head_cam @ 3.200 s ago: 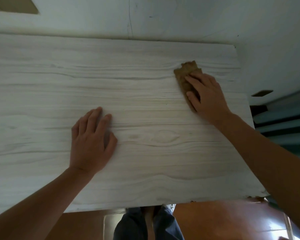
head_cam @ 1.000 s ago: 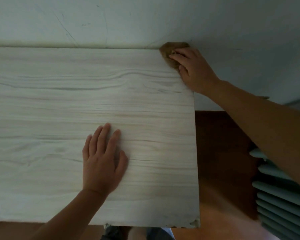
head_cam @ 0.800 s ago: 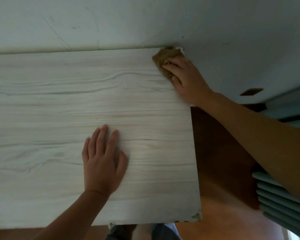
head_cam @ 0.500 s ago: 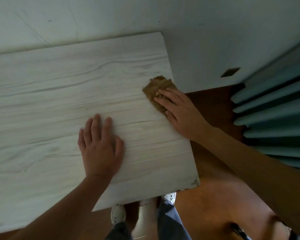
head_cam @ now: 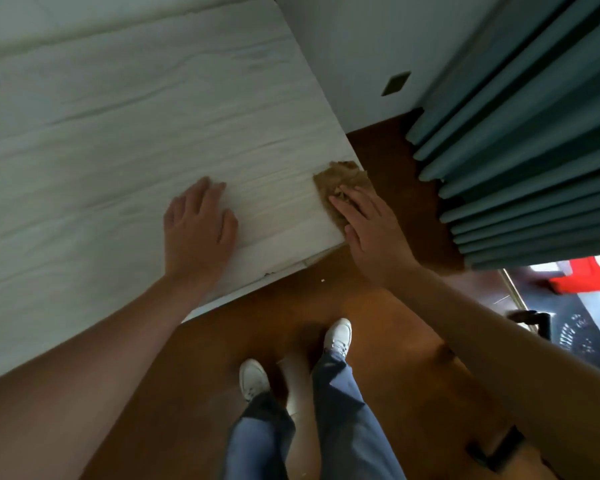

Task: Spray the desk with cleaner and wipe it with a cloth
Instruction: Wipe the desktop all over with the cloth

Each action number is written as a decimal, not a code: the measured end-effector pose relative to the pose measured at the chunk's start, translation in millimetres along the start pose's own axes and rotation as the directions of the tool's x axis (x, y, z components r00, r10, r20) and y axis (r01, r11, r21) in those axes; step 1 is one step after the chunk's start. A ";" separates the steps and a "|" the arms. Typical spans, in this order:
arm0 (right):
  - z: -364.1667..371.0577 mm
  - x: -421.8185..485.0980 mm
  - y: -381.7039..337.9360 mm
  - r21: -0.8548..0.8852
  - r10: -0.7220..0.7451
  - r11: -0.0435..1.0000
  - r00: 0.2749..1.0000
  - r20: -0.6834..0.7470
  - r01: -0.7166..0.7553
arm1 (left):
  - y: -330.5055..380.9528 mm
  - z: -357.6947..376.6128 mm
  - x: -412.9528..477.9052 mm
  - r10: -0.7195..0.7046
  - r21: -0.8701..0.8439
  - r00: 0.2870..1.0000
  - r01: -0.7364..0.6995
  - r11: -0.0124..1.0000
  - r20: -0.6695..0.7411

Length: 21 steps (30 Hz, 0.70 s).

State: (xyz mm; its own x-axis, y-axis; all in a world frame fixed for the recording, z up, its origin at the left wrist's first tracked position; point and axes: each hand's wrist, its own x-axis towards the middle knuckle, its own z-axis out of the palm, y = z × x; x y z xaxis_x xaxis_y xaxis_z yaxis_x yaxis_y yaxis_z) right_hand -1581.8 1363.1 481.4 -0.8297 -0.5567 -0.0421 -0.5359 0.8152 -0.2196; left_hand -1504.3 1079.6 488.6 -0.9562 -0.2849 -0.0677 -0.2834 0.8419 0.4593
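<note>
Fingers (head_cam: 355, 207) of the right hand (head_cam: 374, 237), straight and slightly spread, press the cloth (head_cam: 336, 178) onto the desk (head_cam: 118, 133) corner, 2 o'clock from the flat left hand (head_cam: 198, 230): wiping step, next stroke probably sweeps toward 9 o'clock.

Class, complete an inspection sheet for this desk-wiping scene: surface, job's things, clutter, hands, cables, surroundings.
Surface: pale wood-grain desk, chipped at its near corner.
Job's things: brown cloth at the desk's right edge; no spray cleaner seen.
Clutter: nothing seen.
Hands: left hand flat on the desk; right hand pressing the cloth, fingers straight.
Cables: nothing seen.
Surroundings: white wall, teal curtain, brown floor.
</note>
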 end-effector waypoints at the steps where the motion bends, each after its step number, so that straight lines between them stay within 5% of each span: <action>1: -0.3 -5.7 -10.3 -0.003 0.037 0.999 0.999 -0.003 -0.037 | -9.1 -7.3 -19.3 0.016 0.031 1.000 -0.016 0.999 0.017; 7: 15.3 -32.2 -73.4 0.045 0.158 0.987 0.987 -0.010 -0.157 | -84.0 -54.9 -115.8 -0.110 0.161 0.994 0.108 0.981 0.004; 15: 43.9 -48.2 -174.9 0.130 0.054 0.990 0.998 0.035 -0.058 | -175.2 -100.8 -214.3 -0.368 0.306 0.929 0.363 0.880 -0.043; 21: 63.0 -46.2 -247.0 0.171 0.005 0.985 1.000 0.026 -0.009 | -202.4 -112.3 -238.5 -0.358 0.323 0.933 0.330 0.887 0.031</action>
State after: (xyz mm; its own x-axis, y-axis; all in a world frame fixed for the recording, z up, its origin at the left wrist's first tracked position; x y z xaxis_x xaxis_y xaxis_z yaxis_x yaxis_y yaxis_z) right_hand -1401.3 1177.4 476.1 -0.8278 -0.5568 -0.0685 -0.4935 0.7809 -0.3830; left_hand -1210.6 925.7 511.2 -0.7930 -0.5530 -0.2554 -0.5904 0.8010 0.0987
